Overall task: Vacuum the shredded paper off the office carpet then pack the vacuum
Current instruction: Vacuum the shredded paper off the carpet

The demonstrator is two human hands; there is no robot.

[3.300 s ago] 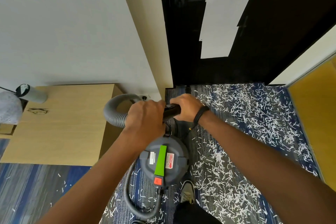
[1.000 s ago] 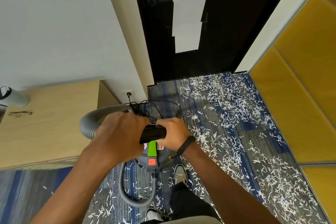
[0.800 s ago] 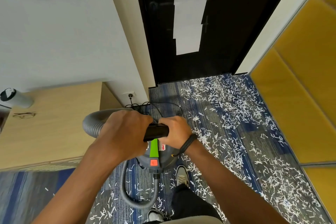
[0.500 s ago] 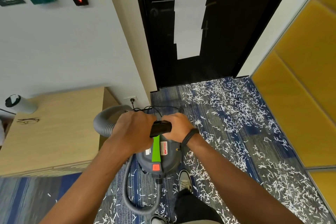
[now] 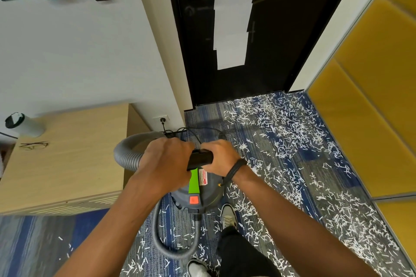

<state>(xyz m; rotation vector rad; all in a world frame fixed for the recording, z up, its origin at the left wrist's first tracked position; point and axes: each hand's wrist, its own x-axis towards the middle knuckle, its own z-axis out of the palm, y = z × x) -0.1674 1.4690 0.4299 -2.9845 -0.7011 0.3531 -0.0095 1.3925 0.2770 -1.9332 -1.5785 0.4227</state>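
Both hands, left hand [image 5: 165, 162] and right hand [image 5: 219, 156], curl their fingers around the black tube [image 5: 200, 158], apparently joining it, above the vacuum [image 5: 198, 193]; shredded paper [image 5: 281, 132] covers the carpet [image 5: 315, 189].

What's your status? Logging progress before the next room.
Both hands, left hand and right hand, grip the black tube. Shredded paper still covers carpet. Vacuum canister and hose underfoot.
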